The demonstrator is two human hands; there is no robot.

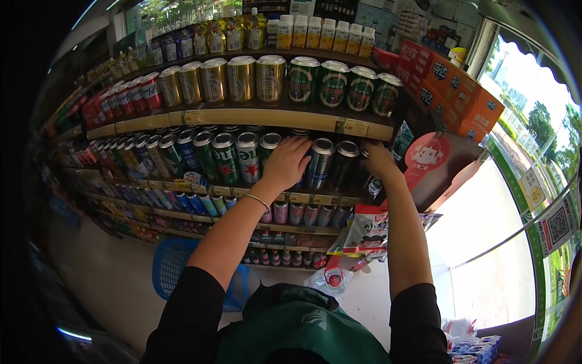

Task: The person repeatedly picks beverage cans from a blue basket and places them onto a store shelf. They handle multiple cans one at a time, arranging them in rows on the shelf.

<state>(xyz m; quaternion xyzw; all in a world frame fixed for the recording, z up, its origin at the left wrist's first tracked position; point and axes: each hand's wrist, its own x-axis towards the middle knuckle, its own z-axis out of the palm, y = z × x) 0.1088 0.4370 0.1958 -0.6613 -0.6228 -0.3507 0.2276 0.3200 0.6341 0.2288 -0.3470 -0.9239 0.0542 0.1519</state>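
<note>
My left hand (287, 161) lies over the row of drink cans on the second shelf, fingers pointing to the back. A green can (270, 142) stands at its left and a silver-blue can (320, 164) at its right. Part of a can shows beneath the palm; whether the fingers grip it is hidden. My right hand (381, 159) reaches in at the shelf's right end, beside a dark can (344, 167). Its fingertips are in shadow under the upper shelf (273, 117), so any hold is hidden. Green cans with red stars (248, 159) stand further left.
Gold cans (271, 81) and dark green cans (303, 83) line the upper shelf. Orange cartons (454, 93) and a round red sign (427, 151) flank the right end. Snack bags (366, 230) hang below. A blue basket (170, 268) and a wrapped bottle pack (328, 280) sit on the floor.
</note>
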